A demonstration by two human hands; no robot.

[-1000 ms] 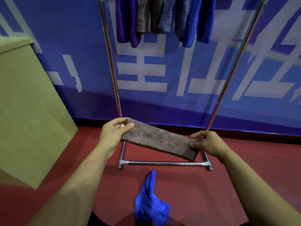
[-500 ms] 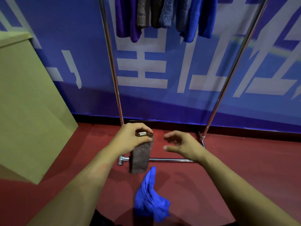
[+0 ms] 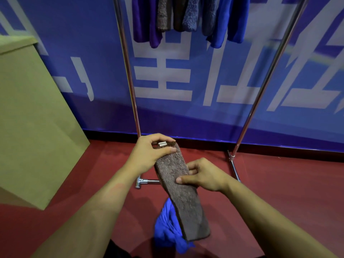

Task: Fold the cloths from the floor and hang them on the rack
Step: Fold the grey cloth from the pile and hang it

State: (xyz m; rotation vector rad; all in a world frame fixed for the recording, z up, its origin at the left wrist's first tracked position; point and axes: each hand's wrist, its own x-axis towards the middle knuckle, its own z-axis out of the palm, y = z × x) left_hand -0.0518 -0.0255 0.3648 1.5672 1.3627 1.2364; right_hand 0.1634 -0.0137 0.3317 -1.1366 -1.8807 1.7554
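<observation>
A brown fluffy cloth (image 3: 183, 200), folded into a long narrow strip, hangs slanting down toward me. My left hand (image 3: 150, 152) pinches its top end, where a small white tag shows. My right hand (image 3: 202, 175) grips the strip at its middle, thumb on the front. Beneath it a crumpled blue cloth (image 3: 167, 229) lies on the red floor, partly hidden by the brown strip. The metal rack (image 3: 130, 81) stands in front of me, with several blue, purple, brown and grey cloths (image 3: 189, 17) hanging from its top, which is out of frame.
A tall olive-green box (image 3: 33, 118) stands at the left on the floor. A blue wall banner with white characters (image 3: 186, 81) runs behind the rack. The rack's base bar (image 3: 147, 181) and right foot (image 3: 234, 168) lie on the red floor.
The brown cloth was stretched sideways between both hands, then hung from my left hand alone. Now it hangs lengthwise and my right hand has taken hold of its middle.
</observation>
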